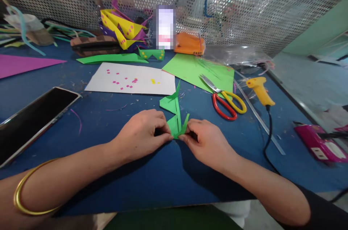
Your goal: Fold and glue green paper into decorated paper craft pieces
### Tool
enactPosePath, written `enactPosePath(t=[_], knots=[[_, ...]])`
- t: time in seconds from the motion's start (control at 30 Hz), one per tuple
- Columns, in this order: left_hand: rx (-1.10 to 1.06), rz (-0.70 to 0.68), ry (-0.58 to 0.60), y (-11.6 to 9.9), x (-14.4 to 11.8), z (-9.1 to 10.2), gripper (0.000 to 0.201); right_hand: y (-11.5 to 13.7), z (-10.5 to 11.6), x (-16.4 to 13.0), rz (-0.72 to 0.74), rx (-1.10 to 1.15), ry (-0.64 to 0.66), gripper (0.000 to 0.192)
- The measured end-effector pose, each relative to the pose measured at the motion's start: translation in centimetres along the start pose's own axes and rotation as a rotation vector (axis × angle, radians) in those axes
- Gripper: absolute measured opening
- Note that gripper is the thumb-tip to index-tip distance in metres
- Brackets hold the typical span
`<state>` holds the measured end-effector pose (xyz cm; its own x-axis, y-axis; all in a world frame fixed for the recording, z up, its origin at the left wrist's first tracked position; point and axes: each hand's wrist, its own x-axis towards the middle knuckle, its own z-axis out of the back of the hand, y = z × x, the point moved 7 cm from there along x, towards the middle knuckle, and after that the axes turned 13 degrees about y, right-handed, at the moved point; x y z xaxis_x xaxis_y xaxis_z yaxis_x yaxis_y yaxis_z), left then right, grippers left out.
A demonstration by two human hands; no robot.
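Note:
A folded green paper piece (176, 112) with pointed flaps stands over the blue tabletop near its front edge. My left hand (145, 128) pinches its lower left corner between thumb and fingers. On the other side, my right hand (202, 135) grips the lower right end, where a narrow strip sticks up. Both sets of fingertips are close together at the bottom of the paper. Beyond it lies a white sheet (130, 81) with small pink and yellow paper squares. Scissors (223, 97) with one red and one yellow handle rest to the right, blades partly on a light green sheet (190, 68).
A yellow glue gun (260, 88) with a black cord and a pink power strip (320, 143) are at right. At left lies a dark phone (38, 121). Yellow and purple folded paper pieces (122, 27), a brown pouch (94, 45) and an orange packet (189, 44) line the back by perforated mesh.

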<state>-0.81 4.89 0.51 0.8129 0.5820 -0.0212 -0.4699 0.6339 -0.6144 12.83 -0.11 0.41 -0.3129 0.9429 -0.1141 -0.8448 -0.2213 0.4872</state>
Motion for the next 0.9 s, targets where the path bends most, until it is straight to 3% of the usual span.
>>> enactPosePath(t=[0.23, 0.57, 0.77, 0.9], knots=[[0.111, 0.047, 0.079, -0.7, 0.1, 0.0, 0.014, -0.5, 0.2, 0.2, -0.073, 0.02, 0.009, 0.022], [0.068, 0.053, 0.04, -0.4, 0.4, 0.4, 0.019, -0.9, 0.5, 1.7, -0.151, -0.038, 0.191, 0.021], [0.052, 0.129, 0.03, 0.0, 0.3, 0.4, 0.014, -1.1, 0.6, 1.7, -0.136, 0.003, 0.164, 0.023], [0.038, 0.102, 0.034, 0.1, 0.5, 0.2, 0.016, -1.3, 0.6, 2.1, -0.144, 0.036, 0.199, 0.023]])
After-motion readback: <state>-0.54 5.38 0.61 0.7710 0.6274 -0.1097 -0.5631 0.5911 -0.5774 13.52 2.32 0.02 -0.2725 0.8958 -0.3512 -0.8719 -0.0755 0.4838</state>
